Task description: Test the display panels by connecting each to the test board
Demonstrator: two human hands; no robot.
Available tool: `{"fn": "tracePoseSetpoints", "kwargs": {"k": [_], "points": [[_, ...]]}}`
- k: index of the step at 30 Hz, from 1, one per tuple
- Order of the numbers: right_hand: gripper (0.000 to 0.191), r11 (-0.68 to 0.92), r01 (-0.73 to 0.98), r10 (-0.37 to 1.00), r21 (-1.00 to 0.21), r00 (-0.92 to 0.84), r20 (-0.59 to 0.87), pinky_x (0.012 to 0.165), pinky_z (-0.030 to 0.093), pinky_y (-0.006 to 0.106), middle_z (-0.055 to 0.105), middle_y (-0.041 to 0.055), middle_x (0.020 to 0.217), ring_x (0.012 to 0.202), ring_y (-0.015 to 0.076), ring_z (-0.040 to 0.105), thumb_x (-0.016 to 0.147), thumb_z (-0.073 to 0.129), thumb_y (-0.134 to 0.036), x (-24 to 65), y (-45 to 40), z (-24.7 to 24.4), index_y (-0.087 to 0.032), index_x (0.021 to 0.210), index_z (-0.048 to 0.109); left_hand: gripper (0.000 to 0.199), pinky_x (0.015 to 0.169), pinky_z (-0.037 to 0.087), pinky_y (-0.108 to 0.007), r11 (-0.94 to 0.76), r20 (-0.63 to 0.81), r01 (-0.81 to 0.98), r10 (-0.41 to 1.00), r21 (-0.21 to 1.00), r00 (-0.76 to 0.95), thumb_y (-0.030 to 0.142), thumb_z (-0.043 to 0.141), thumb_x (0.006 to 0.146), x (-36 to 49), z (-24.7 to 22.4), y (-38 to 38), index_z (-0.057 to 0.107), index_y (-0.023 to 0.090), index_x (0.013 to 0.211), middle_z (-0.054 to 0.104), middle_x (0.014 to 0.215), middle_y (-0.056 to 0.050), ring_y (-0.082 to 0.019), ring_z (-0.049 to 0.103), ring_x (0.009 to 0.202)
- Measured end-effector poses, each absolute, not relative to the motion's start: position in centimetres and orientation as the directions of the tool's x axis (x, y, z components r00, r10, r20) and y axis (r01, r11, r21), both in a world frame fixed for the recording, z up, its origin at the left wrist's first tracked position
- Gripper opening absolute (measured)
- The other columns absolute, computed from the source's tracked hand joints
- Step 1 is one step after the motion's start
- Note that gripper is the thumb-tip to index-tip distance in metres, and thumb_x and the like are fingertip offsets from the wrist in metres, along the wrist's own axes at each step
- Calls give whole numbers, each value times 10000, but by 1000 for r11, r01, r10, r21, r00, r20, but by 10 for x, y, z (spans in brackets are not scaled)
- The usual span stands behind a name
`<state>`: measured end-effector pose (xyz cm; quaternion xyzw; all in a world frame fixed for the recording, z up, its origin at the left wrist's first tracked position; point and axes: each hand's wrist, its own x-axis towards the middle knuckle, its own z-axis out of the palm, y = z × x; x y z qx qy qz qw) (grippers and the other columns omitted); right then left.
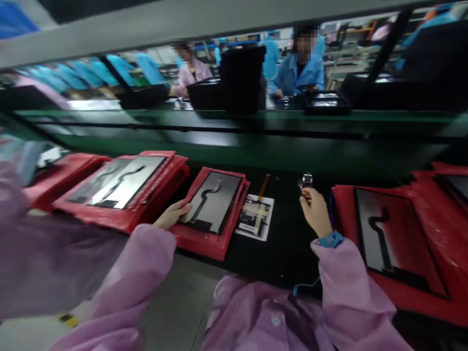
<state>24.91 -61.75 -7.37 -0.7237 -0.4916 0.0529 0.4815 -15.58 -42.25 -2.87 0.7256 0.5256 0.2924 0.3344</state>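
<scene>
My left hand rests at the left edge of a flat screen panel with a dark curved cable, lying on red wrap; its fingers close on that edge. My right hand pinches a small shiny metal object over the black work surface. A blue band circles my right wrist. Between my hands, a white sheet with a small electronic part and an orange strip lies beside the red wrap.
Stacks of red-wrapped panels stand at the left and right. A green ledge runs behind the work surface, holding black bins. People work beyond it; a pink-purple sleeve is at far left.
</scene>
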Motion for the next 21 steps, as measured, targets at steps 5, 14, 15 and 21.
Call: {"fn": "tracePoseSetpoints", "kwargs": {"k": [5, 14, 15, 21], "points": [[242, -46, 740, 769, -671, 455, 449, 871, 478, 512, 664, 145, 1024, 960, 299, 577, 846, 466, -310, 245, -618, -74, -187, 1008, 598, 365, 701, 528, -328, -235, 99, 687, 968, 688, 231, 521, 562, 794, -166, -54, -419, 677, 175, 812, 608, 693, -39, -204, 608, 693], [360, -286, 935, 721, -211, 355, 595, 982, 455, 546, 602, 188, 1204, 1147, 363, 522, 950, 455, -298, 197, -716, -64, -148, 1267, 538, 388, 988, 477, -464, -369, 409, 748, 901, 552, 144, 359, 506, 863, -167, -59, -457, 624, 149, 1166, 569, 1184, -152, -287, 581, 1076], [386, -355, 921, 698, -161, 375, 610, 989, 447, 562, 582, 197, 1243, 1167, 381, 515, 944, 472, -299, 194, -733, -66, -152, 1298, 522, 376, 960, 501, -446, -421, 469, 727, 870, 542, 154, 376, 500, 887, -161, -56, -467, 622, 162, 1172, 573, 1200, -146, -278, 588, 1082], [368, -582, 813, 592, 17, 409, 695, 888, 478, 569, 622, 211, 1198, 1040, 407, 602, 915, 556, -291, 201, -814, -92, -152, 1255, 546, 190, 912, 535, -350, -619, 538, 420, 785, 664, 307, 276, 512, 956, -90, -46, -539, 653, 206, 1063, 648, 1130, -91, -215, 629, 1072]]}}
